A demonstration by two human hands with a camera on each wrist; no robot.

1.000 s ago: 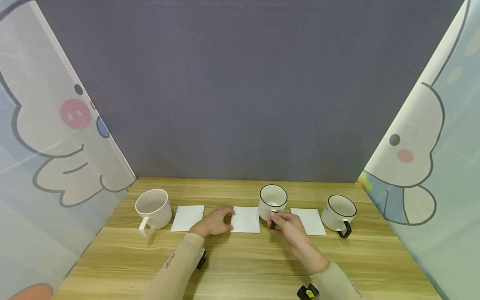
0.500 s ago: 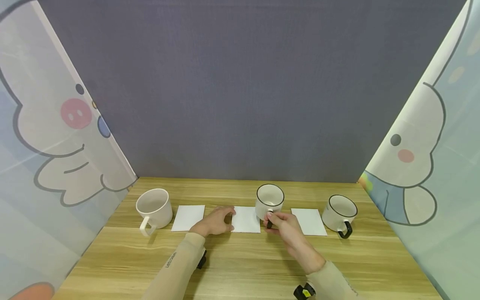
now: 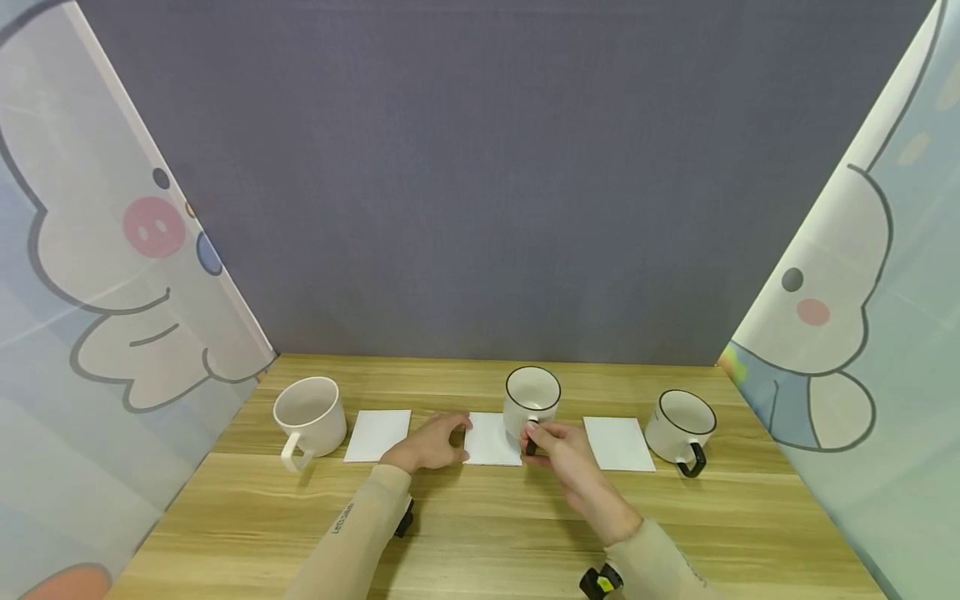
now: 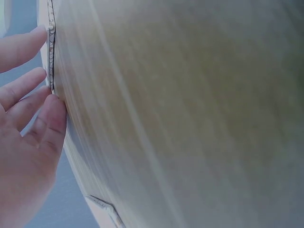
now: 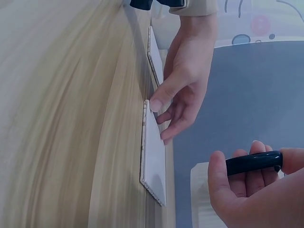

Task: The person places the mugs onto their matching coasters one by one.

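My right hand (image 3: pixel 573 471) pinches the black handle (image 5: pixel 251 162) of a white mug (image 3: pixel 521 415) with a dark rim. Upright, the mug hangs just above the right part of the middle white square coaster (image 3: pixel 487 448); the right wrist view shows a gap beneath it. My left hand (image 3: pixel 427 444) rests at that coaster's left edge, thumb at the near corner and fingers spread toward the far one. In the left wrist view, the left fingers (image 4: pixel 26 50) look fairly straight against the coaster's edge.
An all-white mug (image 3: pixel 311 421) stands at the left, beside another white coaster (image 3: pixel 377 435). To the right lie a third coaster (image 3: pixel 619 443) and a white mug (image 3: pixel 675 433) with a black handle. A grey panel (image 3: pixel 487 183) rises behind the wooden table (image 3: pixel 480 533).
My right hand has carried the mug left, from between the two coasters to over the middle coaster. The left hand and the other mugs have stayed in place.
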